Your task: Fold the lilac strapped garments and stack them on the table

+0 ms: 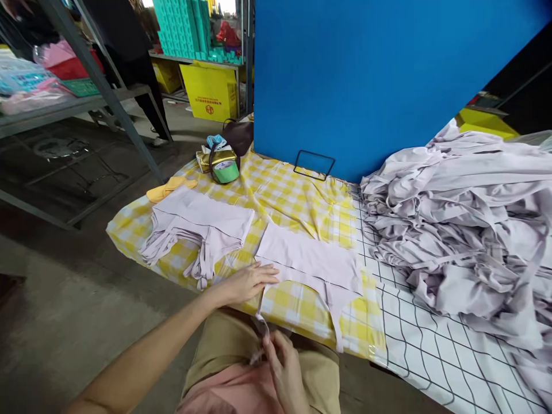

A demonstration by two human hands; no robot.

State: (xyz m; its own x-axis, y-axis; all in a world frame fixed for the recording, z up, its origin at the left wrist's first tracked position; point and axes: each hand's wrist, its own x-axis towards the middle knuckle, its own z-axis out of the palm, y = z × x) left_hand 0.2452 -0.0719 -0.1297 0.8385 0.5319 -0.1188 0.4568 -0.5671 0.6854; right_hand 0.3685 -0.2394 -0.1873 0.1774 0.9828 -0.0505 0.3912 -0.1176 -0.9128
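A pale lilac garment [308, 261] lies spread flat on the yellow checked cloth [297, 201] in front of me. My left hand [248, 283] rests flat with fingers stretched out on the garment's left edge. My right hand [282, 365] is down near my lap, below the table edge, with fingers pinched on a thin strap [261, 333] hanging from the garment. A stack of flattened lilac garments [198, 227] lies to the left.
A big heap of crumpled lilac garments [466, 230] covers the right side on a grid-patterned sheet [431, 351]. A green tape roll [226, 171], gold box and dark bag stand by the blue panel [366, 80]. A person stands by metal shelving far left.
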